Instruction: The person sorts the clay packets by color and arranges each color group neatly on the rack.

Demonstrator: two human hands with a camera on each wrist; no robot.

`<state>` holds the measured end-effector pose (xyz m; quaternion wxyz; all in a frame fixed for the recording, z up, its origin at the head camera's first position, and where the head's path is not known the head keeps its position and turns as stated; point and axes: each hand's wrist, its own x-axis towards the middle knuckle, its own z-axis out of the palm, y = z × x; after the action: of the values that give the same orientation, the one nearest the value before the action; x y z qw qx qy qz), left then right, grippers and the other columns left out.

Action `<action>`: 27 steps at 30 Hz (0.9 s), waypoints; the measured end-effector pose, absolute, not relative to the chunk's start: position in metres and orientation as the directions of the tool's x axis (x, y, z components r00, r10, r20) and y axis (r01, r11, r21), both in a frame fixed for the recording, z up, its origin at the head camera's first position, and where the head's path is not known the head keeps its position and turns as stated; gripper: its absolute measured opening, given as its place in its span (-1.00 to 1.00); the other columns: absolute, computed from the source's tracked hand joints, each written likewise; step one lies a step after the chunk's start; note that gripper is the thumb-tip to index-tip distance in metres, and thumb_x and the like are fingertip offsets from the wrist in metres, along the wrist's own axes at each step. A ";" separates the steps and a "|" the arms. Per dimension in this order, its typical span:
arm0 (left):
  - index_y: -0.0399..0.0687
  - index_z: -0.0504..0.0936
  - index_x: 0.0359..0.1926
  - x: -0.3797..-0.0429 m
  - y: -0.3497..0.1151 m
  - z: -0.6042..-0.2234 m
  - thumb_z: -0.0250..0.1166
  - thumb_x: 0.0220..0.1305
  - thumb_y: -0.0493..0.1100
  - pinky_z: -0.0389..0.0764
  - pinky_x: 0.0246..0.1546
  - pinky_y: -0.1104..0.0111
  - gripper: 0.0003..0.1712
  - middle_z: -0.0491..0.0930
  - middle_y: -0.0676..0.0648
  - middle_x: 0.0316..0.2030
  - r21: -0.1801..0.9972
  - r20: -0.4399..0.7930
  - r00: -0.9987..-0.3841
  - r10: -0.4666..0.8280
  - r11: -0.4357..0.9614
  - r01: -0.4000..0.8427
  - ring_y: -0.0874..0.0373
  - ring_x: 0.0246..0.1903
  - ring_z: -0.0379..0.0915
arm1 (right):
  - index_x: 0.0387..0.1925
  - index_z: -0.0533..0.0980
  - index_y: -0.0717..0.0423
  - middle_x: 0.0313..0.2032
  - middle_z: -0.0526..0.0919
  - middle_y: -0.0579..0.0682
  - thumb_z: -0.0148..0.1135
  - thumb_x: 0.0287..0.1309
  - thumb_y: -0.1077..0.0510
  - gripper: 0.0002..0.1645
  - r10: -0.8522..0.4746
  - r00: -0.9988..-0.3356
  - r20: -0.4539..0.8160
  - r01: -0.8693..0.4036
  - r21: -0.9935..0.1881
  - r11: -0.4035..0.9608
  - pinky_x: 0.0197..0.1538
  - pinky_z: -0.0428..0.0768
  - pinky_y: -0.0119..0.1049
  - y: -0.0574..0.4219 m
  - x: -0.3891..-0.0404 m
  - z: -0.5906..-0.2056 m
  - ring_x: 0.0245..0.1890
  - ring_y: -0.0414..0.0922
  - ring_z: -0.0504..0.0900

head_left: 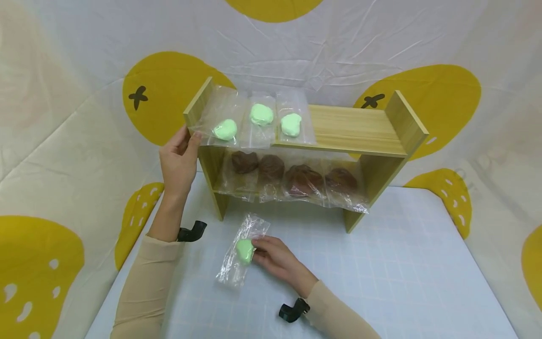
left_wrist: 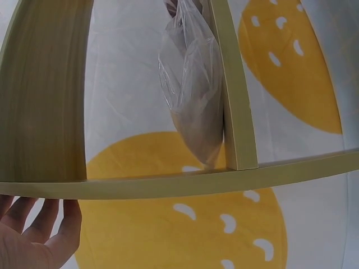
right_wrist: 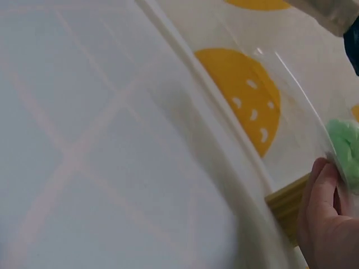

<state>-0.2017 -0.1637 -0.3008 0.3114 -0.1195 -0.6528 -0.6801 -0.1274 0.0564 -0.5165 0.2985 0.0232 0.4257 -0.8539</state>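
In the head view, my right hand [head_left: 277,259] pinches the side of a clear plastic bag [head_left: 234,273] with a pale green, clay-like lump [head_left: 244,250] in it, held in front of the shelf. The right wrist view has the same green lump [right_wrist: 345,148] at the right border, by my fingertips. My left hand [head_left: 179,160] touches the upper left side of a two-tier wooden shelf [head_left: 355,127]. Seen from the left wrist, the fingers [left_wrist: 70,227] lie fairly straight against the outer face of its side panel [left_wrist: 168,188].
Three bags with green lumps [head_left: 261,114] lie side by side on the top tier, left and middle. Several bags with dark brown lumps [head_left: 302,181] fill the lower tier, their ends hanging over its front edge. A pale checked cloth [head_left: 402,273] covers the table.
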 end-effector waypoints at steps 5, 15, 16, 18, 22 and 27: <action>-0.16 0.55 0.28 -0.200 -0.163 -0.299 0.25 0.40 -0.32 0.50 0.16 0.28 -0.56 0.57 -0.20 0.18 0.816 0.566 -0.779 -0.271 0.049 0.576 0.03 0.16 0.52 | -0.14 0.52 0.26 -0.14 0.62 0.12 0.08 0.42 0.31 -0.89 -0.502 -0.810 -0.303 0.541 -0.717 -0.440 0.07 0.61 -0.02 0.066 -0.124 -0.512 -0.13 -0.04 0.61; -0.02 0.57 0.28 -0.211 -0.170 -0.310 0.29 0.39 -0.23 0.51 0.15 0.28 -0.55 0.59 -0.12 0.18 0.825 0.557 -0.785 -0.271 0.070 0.561 0.05 0.15 0.53 | 0.34 0.28 0.35 -0.03 0.65 0.13 0.10 0.46 0.21 -0.46 -0.540 -0.815 -0.208 0.465 -0.792 -0.397 -0.01 0.65 0.02 0.099 -0.111 -0.482 -0.13 0.06 0.71; -0.02 0.57 0.28 -0.211 -0.170 -0.310 0.29 0.39 -0.22 0.51 0.15 0.29 -0.55 0.59 -0.12 0.18 0.825 0.556 -0.785 -0.272 0.072 0.560 0.05 0.15 0.53 | 0.34 0.28 0.34 -0.02 0.64 0.14 0.10 0.46 0.20 -0.47 -0.542 -0.816 -0.201 0.456 -0.800 -0.389 -0.02 0.66 0.02 0.102 -0.109 -0.479 -0.14 0.06 0.71; -0.02 0.58 0.27 -0.210 -0.170 -0.309 0.29 0.39 -0.22 0.52 0.15 0.29 -0.56 0.59 -0.12 0.17 0.825 0.557 -0.784 -0.273 0.074 0.561 0.05 0.14 0.54 | 0.33 0.31 0.31 -0.02 0.65 0.14 0.10 0.46 0.21 -0.49 -0.554 -0.812 -0.182 0.437 -0.819 -0.371 -0.04 0.67 0.01 0.108 -0.107 -0.473 -0.15 0.06 0.71; -0.01 0.58 0.27 -0.210 -0.169 -0.309 0.29 0.40 -0.22 0.52 0.14 0.29 -0.56 0.60 -0.12 0.16 0.823 0.560 -0.781 -0.278 0.079 0.562 0.05 0.13 0.54 | 0.31 0.36 0.25 -0.03 0.67 0.11 0.11 0.45 0.22 -0.53 -0.587 -0.798 -0.140 0.387 -0.864 -0.321 -0.10 0.69 -0.05 0.118 -0.104 -0.461 -0.17 0.02 0.72; -0.01 0.58 0.27 -0.210 -0.169 -0.308 0.29 0.40 -0.22 0.51 0.15 0.29 -0.56 0.59 -0.12 0.17 0.828 0.552 -0.785 -0.280 0.075 0.556 0.05 0.15 0.53 | 0.30 0.32 0.31 -0.07 0.69 0.10 0.06 0.46 0.28 -0.55 -0.618 -0.786 -0.019 0.271 -0.909 -0.316 -0.16 0.71 -0.11 0.132 -0.104 -0.444 -0.21 -0.03 0.71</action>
<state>-0.2097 -0.1687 -0.3084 0.3108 -0.1039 -0.6638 -0.6722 -0.1038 0.1322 -0.4437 0.2804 -0.1690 0.5131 -0.7935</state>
